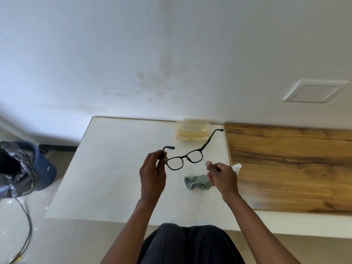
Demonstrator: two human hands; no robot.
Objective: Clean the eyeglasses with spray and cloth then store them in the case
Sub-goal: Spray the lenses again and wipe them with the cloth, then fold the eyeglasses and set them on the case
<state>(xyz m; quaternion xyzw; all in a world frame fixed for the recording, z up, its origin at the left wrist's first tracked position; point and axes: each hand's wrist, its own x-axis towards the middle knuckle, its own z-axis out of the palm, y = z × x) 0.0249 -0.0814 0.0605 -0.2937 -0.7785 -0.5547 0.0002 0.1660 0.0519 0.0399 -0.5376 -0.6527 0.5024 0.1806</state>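
Note:
Black-framed eyeglasses (183, 158) hang above the white table (106, 178) with both temples unfolded. My left hand (153, 173) pinches them at the left hinge. My right hand (222, 177) hovers to the right of the lenses with its fingers curled, just over a crumpled grey-green cloth (197, 182) lying on the table. A small white spray bottle (237, 167) shows right behind that hand's knuckles; whether the hand holds it is hidden. A pale yellow translucent case (191, 132) sits shut at the table's back edge by the wall.
A wood-grain board (295, 164) covers the table's right part. On the floor to the left stands a blue bin with a black bag (22, 168), and a cable (28, 225) runs below it. The wall is close behind the table.

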